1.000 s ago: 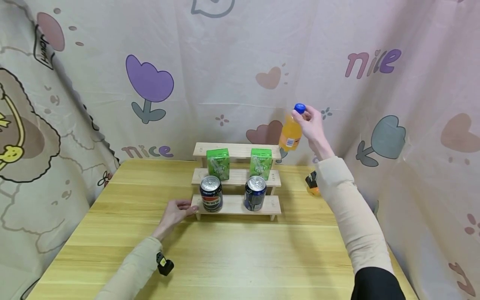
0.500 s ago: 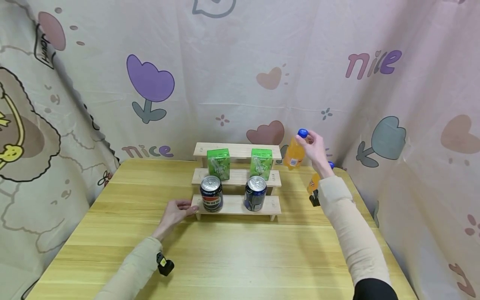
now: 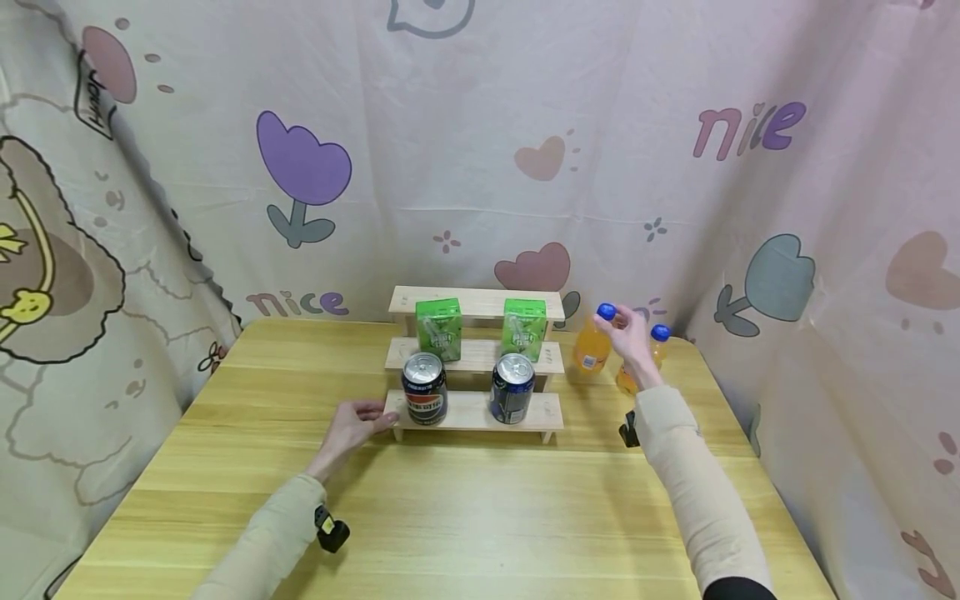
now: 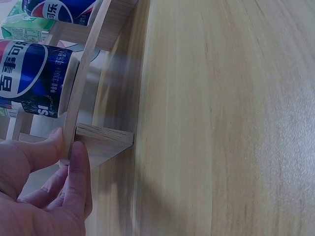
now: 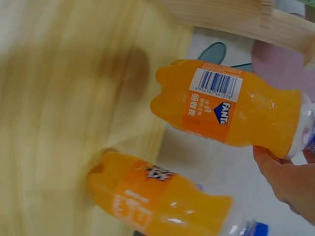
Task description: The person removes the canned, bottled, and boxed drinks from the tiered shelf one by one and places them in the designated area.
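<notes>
My right hand pinches an orange Fanta bottle near its blue cap, upright to the right of a three-tier wooden shelf. In the right wrist view its base appears slightly above the tabletop, with a shadow beside it. A second orange Fanta bottle stands on the table close by, partly behind my right hand in the head view. My left hand pinches the left end of the lowest board, thumb above and fingers below, as the left wrist view shows.
Two Pepsi cans, a left can and a right can, stand on the lowest tier. Behind them, a left green carton and a right green carton stand on the middle tier. A patterned curtain hangs behind the table.
My right hand has lowered the bottle from above the top tier's right end down to near the tabletop. More of the second bottle shows. The left hand keeps its hold on the shelf.
</notes>
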The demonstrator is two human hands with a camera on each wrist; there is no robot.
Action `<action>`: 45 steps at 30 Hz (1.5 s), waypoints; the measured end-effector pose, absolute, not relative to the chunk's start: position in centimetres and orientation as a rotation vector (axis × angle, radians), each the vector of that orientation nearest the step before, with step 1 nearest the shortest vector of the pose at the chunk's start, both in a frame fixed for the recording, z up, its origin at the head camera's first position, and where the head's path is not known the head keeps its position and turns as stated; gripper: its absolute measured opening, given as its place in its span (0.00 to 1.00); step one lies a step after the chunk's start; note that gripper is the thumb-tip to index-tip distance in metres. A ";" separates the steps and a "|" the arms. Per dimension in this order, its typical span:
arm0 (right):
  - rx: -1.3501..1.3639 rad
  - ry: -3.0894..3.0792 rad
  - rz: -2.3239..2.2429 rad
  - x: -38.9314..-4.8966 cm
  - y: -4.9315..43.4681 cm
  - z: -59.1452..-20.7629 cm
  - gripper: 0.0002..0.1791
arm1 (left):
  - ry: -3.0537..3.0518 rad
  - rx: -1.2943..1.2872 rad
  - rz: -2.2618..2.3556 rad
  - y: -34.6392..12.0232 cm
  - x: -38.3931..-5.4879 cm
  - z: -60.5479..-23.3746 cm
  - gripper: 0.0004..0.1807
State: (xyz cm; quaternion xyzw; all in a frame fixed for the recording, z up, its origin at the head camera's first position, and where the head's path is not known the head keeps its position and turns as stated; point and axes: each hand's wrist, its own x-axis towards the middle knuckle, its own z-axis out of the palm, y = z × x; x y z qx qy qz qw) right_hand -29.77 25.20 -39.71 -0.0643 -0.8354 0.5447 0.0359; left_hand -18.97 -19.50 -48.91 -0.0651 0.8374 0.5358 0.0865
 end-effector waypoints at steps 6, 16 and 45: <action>-0.233 -2.576 1.686 -29.7 25.5 -41.1 0.32 | 2.486 -0.198 1.614 -19.5 -19.0 -48.9 0.27; -0.270 -2.586 1.687 -29.5 25.8 -42.1 0.33 | 2.498 -0.182 1.618 -19.4 -18.9 -49.0 0.27; 0.275 -2.415 1.670 -28.1 23.2 -39.6 0.41 | 2.522 -0.185 1.600 -19.4 -18.9 -48.9 0.27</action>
